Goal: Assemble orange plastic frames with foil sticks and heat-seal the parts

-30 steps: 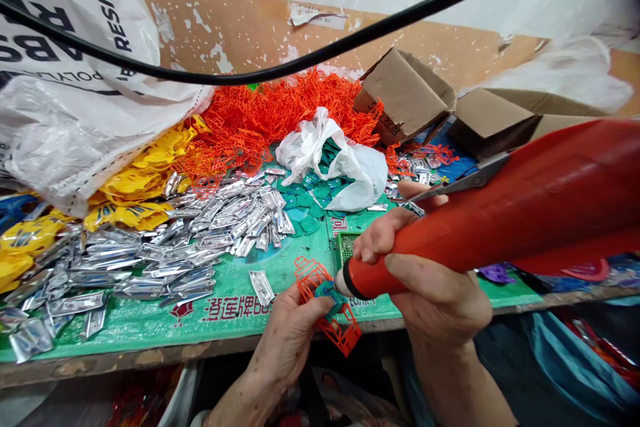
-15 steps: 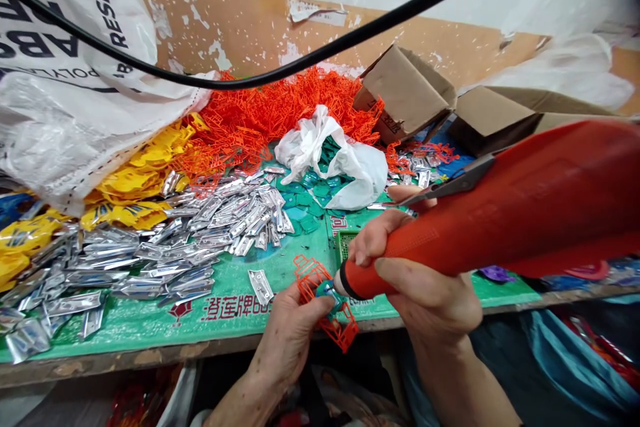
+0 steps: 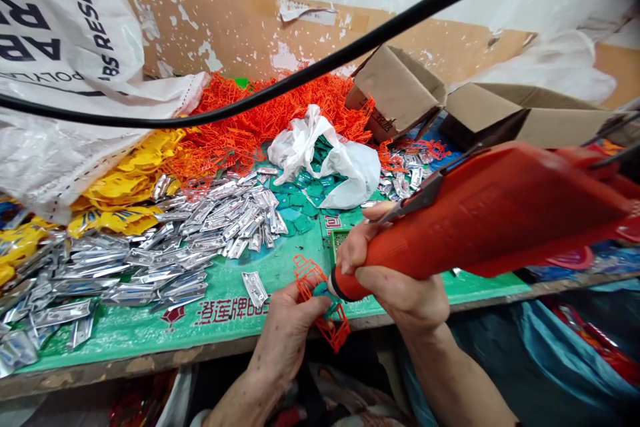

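Observation:
My left hand (image 3: 287, 323) pinches an orange plastic lattice frame (image 3: 340, 330) over the table's front edge. A small translucent teal piece (image 3: 323, 290) lies against the frame, beside my thumb. Wrapped round the front of a red electric screwdriver (image 3: 480, 213) is my right hand (image 3: 400, 280). The screwdriver slants down to the left, its nose meeting the teal piece; the bit's end is hidden. Left of my left hand a single shiny silver plate (image 3: 255, 289) lies on the green table cover (image 3: 135, 327).
A heap of silver plates (image 3: 235, 213) spreads left, beside yellow pieces (image 3: 125, 180). Orange frames (image 3: 280, 107) are piled behind. A white plastic bag (image 3: 357, 177) holds teal pieces. Cardboard boxes (image 3: 400, 90) stand back right. A black cable (image 3: 340, 53) crosses the view; a green basket (image 3: 340, 238) is partly hidden.
The view has shifted slightly, and the black cable hangs lower on the left. The screwdriver's rear end sits lower and its body is more level. Both hands keep their holds.

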`<state>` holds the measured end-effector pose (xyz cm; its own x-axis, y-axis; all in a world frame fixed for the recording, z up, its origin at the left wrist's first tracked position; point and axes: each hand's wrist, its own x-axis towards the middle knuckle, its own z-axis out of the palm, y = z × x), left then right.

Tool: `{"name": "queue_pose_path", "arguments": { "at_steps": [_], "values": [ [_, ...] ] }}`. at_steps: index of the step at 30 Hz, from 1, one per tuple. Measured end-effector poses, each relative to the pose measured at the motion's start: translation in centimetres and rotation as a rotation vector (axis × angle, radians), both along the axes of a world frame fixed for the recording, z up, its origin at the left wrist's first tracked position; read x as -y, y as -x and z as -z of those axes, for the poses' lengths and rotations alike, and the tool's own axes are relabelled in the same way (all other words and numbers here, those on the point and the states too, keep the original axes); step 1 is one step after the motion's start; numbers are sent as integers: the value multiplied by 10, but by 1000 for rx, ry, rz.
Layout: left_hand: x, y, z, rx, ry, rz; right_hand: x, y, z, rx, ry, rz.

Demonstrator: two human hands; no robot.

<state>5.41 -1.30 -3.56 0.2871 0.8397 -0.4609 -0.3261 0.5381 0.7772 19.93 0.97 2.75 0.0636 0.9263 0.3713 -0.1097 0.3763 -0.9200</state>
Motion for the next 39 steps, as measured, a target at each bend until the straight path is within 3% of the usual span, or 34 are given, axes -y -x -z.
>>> {"name": "queue_pose_path", "arguments": {
  "at_steps": [7,14,17,21,24,29,39],
  "values": [
    [-1,2,-3,1,4,18,2,-4,0,-31,9,9],
    [0,4,-5,65,44,8,1,-4,-25,-314,-13,-77],
    [1,5,-7,90,78,-5,-8,-13,-32,-333,-97,40],
    [1,7,-8,91,92,0,-30,-35,-20,-192,-152,327],
    [-1,7,-8,88,84,13,-47,-50,-3,-116,-144,449],
    [-2,7,-5,94,84,32,-58,-60,15,-123,-84,490],
    [-5,8,-2,82,120,10,-57,-58,19,-115,-83,474]
  ]
}}
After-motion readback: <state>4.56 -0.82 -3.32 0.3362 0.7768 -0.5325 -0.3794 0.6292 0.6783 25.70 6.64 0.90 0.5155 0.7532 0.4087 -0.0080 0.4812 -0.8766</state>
